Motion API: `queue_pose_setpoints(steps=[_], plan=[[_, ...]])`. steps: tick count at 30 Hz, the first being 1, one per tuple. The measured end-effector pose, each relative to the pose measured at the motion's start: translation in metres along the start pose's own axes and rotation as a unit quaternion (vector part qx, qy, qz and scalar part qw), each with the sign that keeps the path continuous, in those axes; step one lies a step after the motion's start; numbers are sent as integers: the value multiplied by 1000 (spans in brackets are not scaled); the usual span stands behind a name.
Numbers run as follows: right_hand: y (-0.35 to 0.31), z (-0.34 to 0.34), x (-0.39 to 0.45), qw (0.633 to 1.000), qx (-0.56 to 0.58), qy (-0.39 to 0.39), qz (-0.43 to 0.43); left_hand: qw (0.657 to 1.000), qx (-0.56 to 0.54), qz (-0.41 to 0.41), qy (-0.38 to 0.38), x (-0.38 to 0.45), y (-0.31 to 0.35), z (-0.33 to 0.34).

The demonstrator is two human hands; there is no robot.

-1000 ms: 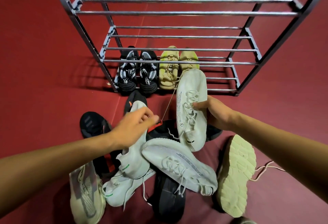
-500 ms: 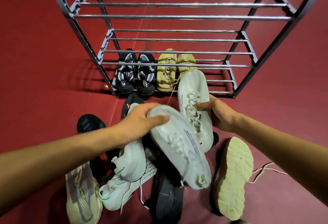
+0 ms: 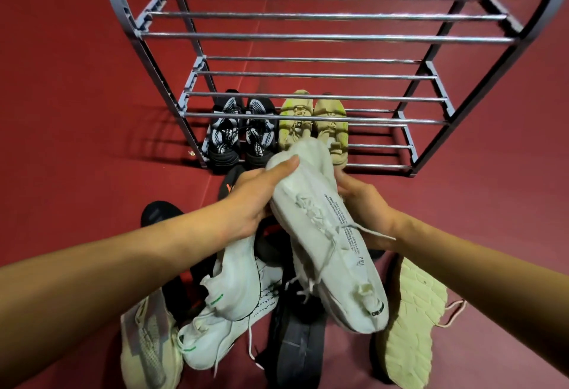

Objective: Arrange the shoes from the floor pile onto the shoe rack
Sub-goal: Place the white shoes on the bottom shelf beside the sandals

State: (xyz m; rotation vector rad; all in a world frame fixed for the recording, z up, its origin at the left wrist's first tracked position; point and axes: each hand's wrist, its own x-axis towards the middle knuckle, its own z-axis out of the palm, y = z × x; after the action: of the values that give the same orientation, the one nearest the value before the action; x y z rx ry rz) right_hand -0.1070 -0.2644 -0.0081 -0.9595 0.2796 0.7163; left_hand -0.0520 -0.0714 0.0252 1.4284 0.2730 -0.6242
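My left hand [image 3: 249,201] and my right hand [image 3: 366,213] hold a pair of white knit sneakers [image 3: 326,234] pressed together above the floor pile, toes pointing at the rack. The front sneaker hides most of its mate. My left thumb lies on the toe, and my right hand grips from the right side. The grey metal shoe rack [image 3: 308,36] stands just ahead. Its bottom tier carries a black-and-white pair [image 3: 240,136] and a beige pair [image 3: 295,133] side by side.
The pile on the red floor holds white sneakers with green tags [image 3: 237,290], black shoes [image 3: 295,348], a cream shoe lying sole-up [image 3: 409,321] at the right and a beige sneaker [image 3: 147,342] at the left. No shoes show on the rack's upper tiers.
My left hand let go of a lace, picked the second white sneaker off the pile and brought it against the one in my right hand. The view moved closer to the rack.
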Motion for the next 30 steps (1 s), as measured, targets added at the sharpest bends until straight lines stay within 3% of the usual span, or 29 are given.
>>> queue_pose_setpoints(steps=[3, 6, 9, 11, 14, 16, 18, 22, 25, 28, 30], plan=[[9, 2, -3, 998, -45, -31, -9, 1000, 17, -9, 23, 1, -5, 6], [22, 1, -1, 984, -171, 33, -44, 997, 74, -8, -2, 0, -16, 5], [29, -4, 3, 981, -184, 55, -12, 996, 89, 1, -16, 4, -31, 0], [29, -10, 6, 972, -215, 95, 11, 993, 110, 11, 39, 11, -43, -7], [31, -9, 10, 941, -273, 199, 2, 963, 253, -5, 96, 9, -57, -11], [39, -8, 11, 930, -243, 275, -34, 932, 351, -28, 85, 4, -59, -8], [49, -8, 8, 932, -180, 310, -51, 925, 374, -33, 57, 7, -56, -7], [55, -7, 3, 952, -50, 302, -18, 936, 349, -49, -2, 12, -54, -8], [47, 2, 6, 963, -16, 269, 14, 923, 383, -19, 23, 7, -57, -2], [35, 2, 10, 937, -196, 288, 17, 917, 387, 29, 90, 1, -59, 0], [25, -4, 11, 878, -360, 312, -40, 914, 387, 43, 112, 0, -61, -7]])
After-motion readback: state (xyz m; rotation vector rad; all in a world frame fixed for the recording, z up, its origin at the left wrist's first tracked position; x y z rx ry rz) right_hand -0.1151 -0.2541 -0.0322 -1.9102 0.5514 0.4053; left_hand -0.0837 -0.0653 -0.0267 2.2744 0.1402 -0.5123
